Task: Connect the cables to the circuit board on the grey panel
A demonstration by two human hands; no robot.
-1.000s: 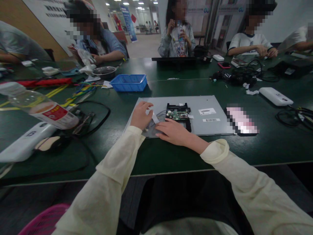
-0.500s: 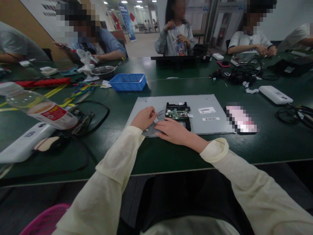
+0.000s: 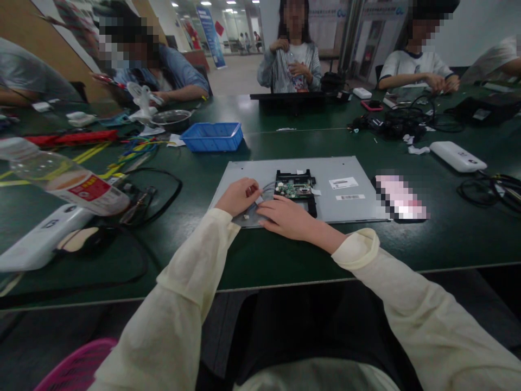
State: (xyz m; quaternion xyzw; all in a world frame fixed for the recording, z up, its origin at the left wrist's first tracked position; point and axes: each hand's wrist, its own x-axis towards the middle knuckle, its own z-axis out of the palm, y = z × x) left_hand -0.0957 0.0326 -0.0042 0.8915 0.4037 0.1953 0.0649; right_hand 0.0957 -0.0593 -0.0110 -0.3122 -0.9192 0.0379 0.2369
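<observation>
A flat grey metal panel [image 3: 252, 169] lies on the table in front of me, looking like the back of a display. On it sits a green circuit board [image 3: 293, 190] in a black plastic frame [image 3: 312, 208]. Grey cables [image 3: 268, 186] run left from the board. My left hand [image 3: 238, 196] is pinched over the panel's left part, by a small pale strip [image 3: 259, 200]; what its fingertips hold is too small to tell. My right hand [image 3: 287, 218] rests with outstretched fingers on the panel's near side, at the frame's lower left, partly covering it.
A phone [image 3: 401, 196] touches the panel's right side. Beyond the panel stands a blue bin [image 3: 214, 137]. To the left are a plastic bottle [image 3: 81, 184], a white device [image 3: 44, 239] and black cable. People sit across the table [image 3: 277, 255].
My left hand has shifted very slightly, its fingers still pinched by the pale strip. My right hand stays put. Across the table, a person has turned their head.
</observation>
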